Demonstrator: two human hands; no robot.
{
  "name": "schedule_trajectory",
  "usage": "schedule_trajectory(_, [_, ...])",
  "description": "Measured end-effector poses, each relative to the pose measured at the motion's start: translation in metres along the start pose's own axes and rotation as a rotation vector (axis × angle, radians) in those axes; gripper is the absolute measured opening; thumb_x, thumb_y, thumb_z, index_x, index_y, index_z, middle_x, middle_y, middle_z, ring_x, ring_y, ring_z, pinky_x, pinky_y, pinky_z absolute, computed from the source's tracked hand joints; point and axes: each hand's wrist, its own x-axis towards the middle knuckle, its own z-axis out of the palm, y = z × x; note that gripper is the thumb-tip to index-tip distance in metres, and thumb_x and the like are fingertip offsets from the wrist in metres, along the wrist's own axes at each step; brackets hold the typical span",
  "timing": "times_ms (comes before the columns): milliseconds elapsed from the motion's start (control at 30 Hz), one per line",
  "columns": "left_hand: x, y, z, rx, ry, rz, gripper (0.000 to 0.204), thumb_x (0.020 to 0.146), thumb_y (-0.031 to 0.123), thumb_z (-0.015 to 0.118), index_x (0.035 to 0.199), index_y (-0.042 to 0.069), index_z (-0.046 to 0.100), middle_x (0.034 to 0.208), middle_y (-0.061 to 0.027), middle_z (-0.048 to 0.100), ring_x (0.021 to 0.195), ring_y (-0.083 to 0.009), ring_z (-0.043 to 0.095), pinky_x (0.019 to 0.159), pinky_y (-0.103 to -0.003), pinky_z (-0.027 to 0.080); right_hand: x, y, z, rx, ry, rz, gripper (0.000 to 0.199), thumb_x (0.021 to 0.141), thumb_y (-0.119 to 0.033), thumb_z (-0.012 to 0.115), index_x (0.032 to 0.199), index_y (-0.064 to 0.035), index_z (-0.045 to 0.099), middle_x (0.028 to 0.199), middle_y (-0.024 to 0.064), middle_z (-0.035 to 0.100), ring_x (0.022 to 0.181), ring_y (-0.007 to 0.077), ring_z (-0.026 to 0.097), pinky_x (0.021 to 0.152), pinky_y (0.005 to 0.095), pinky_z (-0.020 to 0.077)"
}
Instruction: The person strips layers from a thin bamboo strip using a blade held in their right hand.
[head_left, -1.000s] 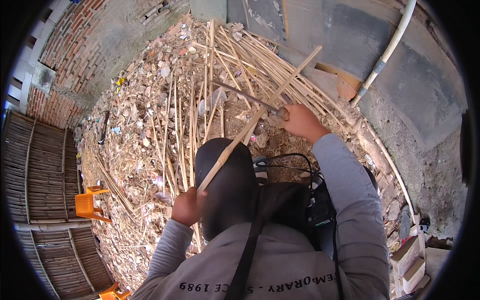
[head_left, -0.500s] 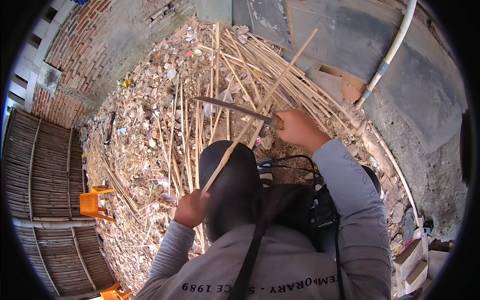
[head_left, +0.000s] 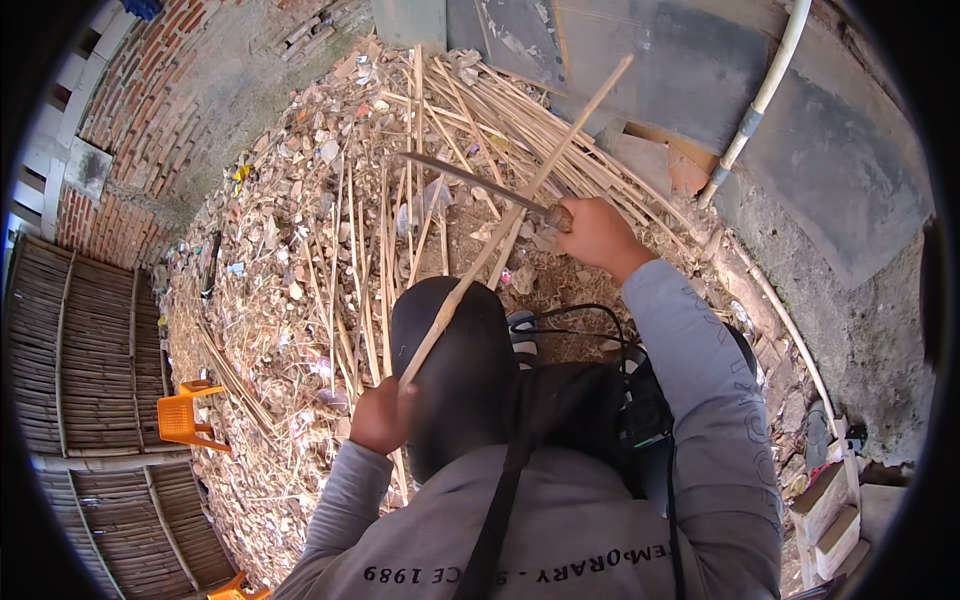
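Note:
My left hand is closed round the near end of a split bamboo strip. The strip slants up and away to the right, passing over my dark-clad knee. My right hand grips the handle of a machete, whose long blade points left and slightly away from me. Blade and strip cross just left of my right hand; whether the edge bites into the bamboo I cannot tell. Beneath them, another strip runs down towards my knee.
Many bamboo strips lie piled at the far side, others to the left on rubble-strewn ground. An orange plastic chair stands at left by a bamboo screen. A pale pipe and concrete wall bound the right.
The machete's tip has swung away from me, so the blade slants more steeply. My right hand has shifted slightly right and towards me. My left hand keeps its hold, and the view has shifted slightly.

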Motion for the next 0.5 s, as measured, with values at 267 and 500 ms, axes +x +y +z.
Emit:
schedule_trajectory(267, [-0.014,-0.01,-0.005,0.058,-0.005,0.013,0.039,0.102,0.035,0.054,0.081,0.002,0.054,0.064,-0.0265,0.058,0.062,-0.0494,0.06,0.055,-0.057,0.046,-0.002,-0.011,-0.004,-0.065,-0.015,-0.115,0.02,0.077,-0.019,0.073,0.09,-0.005,0.068,0.077,0.0195,0.068,0.077,0.0399,0.067,0.069,0.0488,0.0523])
schedule_trajectory(500, [-0.001,-0.005,-0.014,-0.092,-0.051,-0.004,0.045,0.104,0.038,0.05,0.08,0.0,0.056,0.069,-0.027,0.058,0.067,-0.0498,0.059,0.059,-0.053,0.045,0.004,0.013,0.006,0.113,0.049,-0.141,0.018,0.076,-0.015,0.07,0.09,-0.0042,0.067,0.076,0.0179,0.067,0.073,0.0395,0.065,0.066,0.0456,0.05])
